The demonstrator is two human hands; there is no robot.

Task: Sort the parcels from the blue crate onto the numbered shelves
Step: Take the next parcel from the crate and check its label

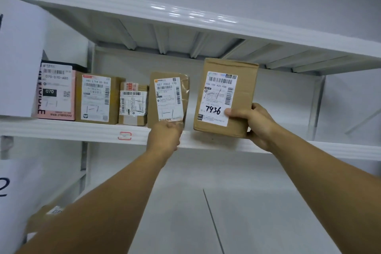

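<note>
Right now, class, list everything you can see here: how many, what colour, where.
middle shelf: one, white, across the centre
pink parcel: one, pink, far left on it
tall brown box: one, brown, right of the pink parcel
small brown box: one, brown, next rightward
flat brown parcel: one, brown, at the shelf's front edge
box marked 7436: one, brown, rightmost, tilted
red mark: one, red, shelf's front rim
left hand: one, grips the flat brown parcel's bottom
right hand: one, grips the box marked 7436
</note>
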